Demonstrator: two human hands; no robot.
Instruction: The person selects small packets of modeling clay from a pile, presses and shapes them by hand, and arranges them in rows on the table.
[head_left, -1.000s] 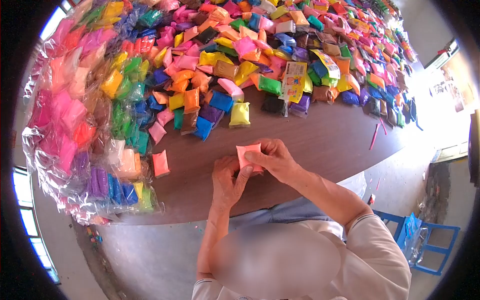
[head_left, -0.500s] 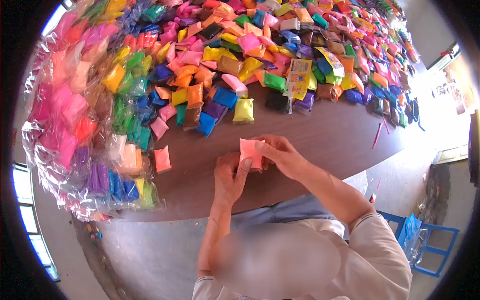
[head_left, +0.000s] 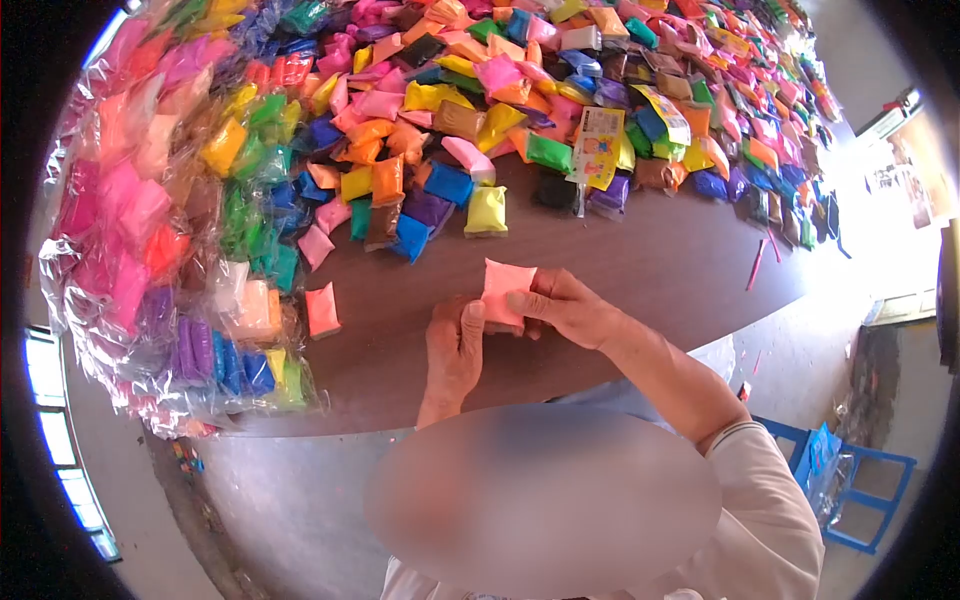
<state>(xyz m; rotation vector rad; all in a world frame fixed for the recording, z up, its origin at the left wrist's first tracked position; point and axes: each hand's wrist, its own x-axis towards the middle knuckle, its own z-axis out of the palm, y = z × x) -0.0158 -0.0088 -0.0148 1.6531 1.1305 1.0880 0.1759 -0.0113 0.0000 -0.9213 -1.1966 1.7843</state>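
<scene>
Brown table (head_left: 640,260), grey floor (head_left: 300,500), blue frame (head_left: 894,507), bright windows (head_left: 56,440)

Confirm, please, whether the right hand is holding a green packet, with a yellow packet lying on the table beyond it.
Not quite: the right hand holds a pink packet, not a green one, as the head view shows. The yellow packet does lie on the table beyond it.

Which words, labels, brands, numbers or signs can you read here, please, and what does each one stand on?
No text is readable.
White-and-yellow card: printed, too small to read.
Yellow card to its right: printed, too small and blurred.
Pale wall sheet, far right: marks too blurred to read.
Held pink packet: no lettering shows.
</scene>
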